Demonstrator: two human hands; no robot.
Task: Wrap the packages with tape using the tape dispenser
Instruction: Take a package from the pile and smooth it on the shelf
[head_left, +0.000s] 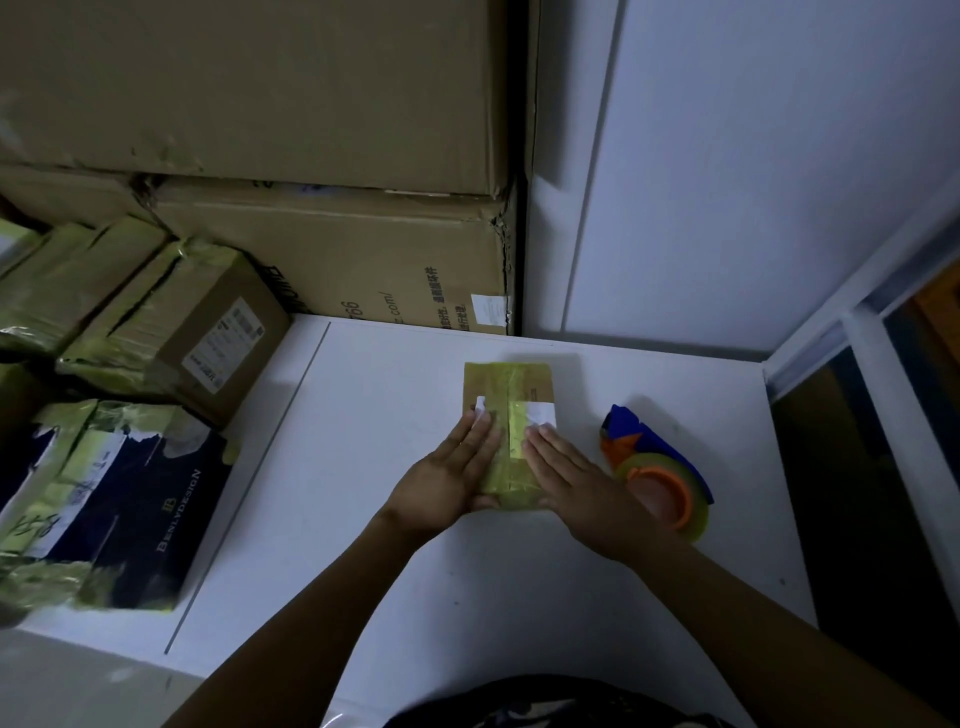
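Both forearms (311, 597) are reaching over the table (363, 415), where the left hand (447, 483) and right hand (576, 488) are lying flat, fingers straight, pressing the package (511, 379) at mid-table (the tape dispenser (649, 467) is sitting just beside the right hand). Sliding the palms outward from the tape strip (511, 467) should be seating it best.

Stacked cardboard boxes (322, 254) behind white table (415, 597)

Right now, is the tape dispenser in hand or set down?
Set down: tape dispenser lies on the table; left hand and right hand press flat on the package.
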